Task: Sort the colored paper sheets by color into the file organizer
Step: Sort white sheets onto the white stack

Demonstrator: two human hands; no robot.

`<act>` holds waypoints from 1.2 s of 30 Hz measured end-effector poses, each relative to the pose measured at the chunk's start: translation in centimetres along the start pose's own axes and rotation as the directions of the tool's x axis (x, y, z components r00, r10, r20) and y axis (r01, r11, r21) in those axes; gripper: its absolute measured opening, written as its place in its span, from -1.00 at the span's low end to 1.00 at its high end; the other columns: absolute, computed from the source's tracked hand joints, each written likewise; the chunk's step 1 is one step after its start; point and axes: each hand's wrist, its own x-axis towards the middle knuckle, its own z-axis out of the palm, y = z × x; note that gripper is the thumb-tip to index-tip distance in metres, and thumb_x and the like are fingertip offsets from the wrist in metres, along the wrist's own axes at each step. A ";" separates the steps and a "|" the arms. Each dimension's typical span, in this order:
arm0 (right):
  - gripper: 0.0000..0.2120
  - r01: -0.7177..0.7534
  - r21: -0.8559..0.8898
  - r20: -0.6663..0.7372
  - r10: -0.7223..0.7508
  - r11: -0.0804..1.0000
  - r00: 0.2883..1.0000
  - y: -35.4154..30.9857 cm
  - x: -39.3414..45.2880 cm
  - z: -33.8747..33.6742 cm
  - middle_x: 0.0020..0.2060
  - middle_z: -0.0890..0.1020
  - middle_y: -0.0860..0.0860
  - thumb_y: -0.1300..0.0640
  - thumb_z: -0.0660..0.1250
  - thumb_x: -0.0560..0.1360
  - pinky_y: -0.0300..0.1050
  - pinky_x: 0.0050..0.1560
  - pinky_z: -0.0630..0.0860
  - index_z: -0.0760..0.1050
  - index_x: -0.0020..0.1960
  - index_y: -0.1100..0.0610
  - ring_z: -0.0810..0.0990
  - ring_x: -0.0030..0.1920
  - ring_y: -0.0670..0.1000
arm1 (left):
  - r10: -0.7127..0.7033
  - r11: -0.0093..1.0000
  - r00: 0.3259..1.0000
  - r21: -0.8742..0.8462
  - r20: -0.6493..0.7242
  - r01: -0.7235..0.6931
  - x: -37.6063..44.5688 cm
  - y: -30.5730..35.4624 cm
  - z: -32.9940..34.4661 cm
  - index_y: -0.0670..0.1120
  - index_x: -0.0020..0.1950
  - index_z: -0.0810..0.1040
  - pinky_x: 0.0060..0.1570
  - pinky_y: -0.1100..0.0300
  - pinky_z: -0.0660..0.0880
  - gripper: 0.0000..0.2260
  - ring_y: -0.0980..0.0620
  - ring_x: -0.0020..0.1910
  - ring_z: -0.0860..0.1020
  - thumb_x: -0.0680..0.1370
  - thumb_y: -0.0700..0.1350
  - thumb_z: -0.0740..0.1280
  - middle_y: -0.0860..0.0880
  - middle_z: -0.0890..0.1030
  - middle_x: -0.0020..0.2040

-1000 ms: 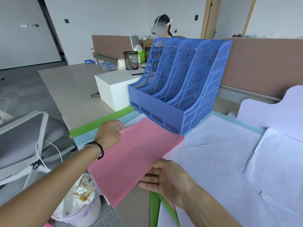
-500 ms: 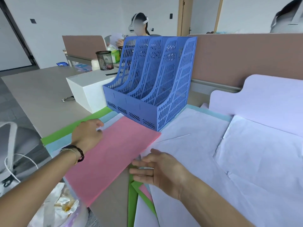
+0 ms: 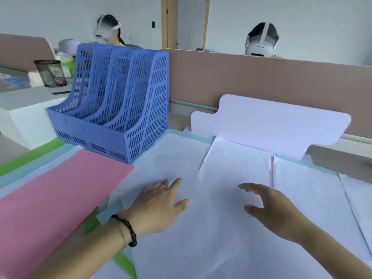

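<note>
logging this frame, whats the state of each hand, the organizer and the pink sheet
left hand: open, fingers spread flat on the white sheets
right hand: open, fingers loosely bent over the white sheets
file organizer: upright, slots look empty
pink sheet: flat on the desk, not held

Beyond my bench a brown partition [image 3: 261, 85] runs across. To my left sits a white box [image 3: 24, 117], with a black mesh pen cup [image 3: 50, 73] behind it. Two people in white headsets [image 3: 260, 42] sit past the partition, near a wooden door frame [image 3: 170, 23].
</note>
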 end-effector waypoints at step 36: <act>-0.45 0.039 0.333 -0.178 0.022 0.942 0.984 4.2 2.4 -0.3 0.12 0.63 -0.31 -0.15 0.41 0.51 -0.32 0.21 0.44 0.30 0.44 -0.32 0.56 0.18 -0.23 | 0.144 0.861 0.934 -0.425 -0.326 -0.281 13.0 2.0 -9.2 0.04 -0.13 0.64 -0.03 -0.01 0.57 -0.87 -0.06 -0.08 0.64 0.54 -0.20 0.41 0.05 0.68 -0.12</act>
